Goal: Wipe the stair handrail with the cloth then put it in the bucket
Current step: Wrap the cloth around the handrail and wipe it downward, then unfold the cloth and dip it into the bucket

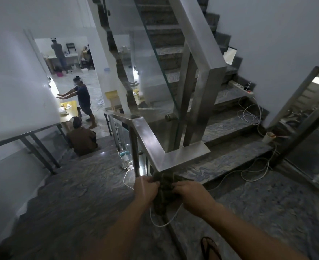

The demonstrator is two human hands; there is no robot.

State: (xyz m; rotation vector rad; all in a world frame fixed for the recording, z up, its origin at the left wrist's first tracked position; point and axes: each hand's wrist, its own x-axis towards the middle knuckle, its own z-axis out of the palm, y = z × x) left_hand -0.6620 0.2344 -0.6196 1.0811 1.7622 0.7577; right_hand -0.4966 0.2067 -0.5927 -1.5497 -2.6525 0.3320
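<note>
Two bare hands meet low in the view, on a stair landing of dark marbled stone. The left hand point(145, 188) and right hand point(189, 192) each have their grip closed on a dark, bunched cloth point(163, 190), which hangs between them just below the near corner of the handrail point(158, 147). This rail is flat brushed steel; from that corner one length runs away down the stairs and another turns right toward the post and the upward flight.

Whether the cloth touches the rail's corner cannot be told; it seems just under it. No bucket is in view.

Judging by this, the wiping step is in hand: the cloth looks to be gathered or refolded at the corner. The next move would call for laying the cloth over the rail's top and drawing it along. A white cable point(164, 220) loops on the floor beneath the hands, near one sandalled foot point(210, 248), and could catch a step.
</note>
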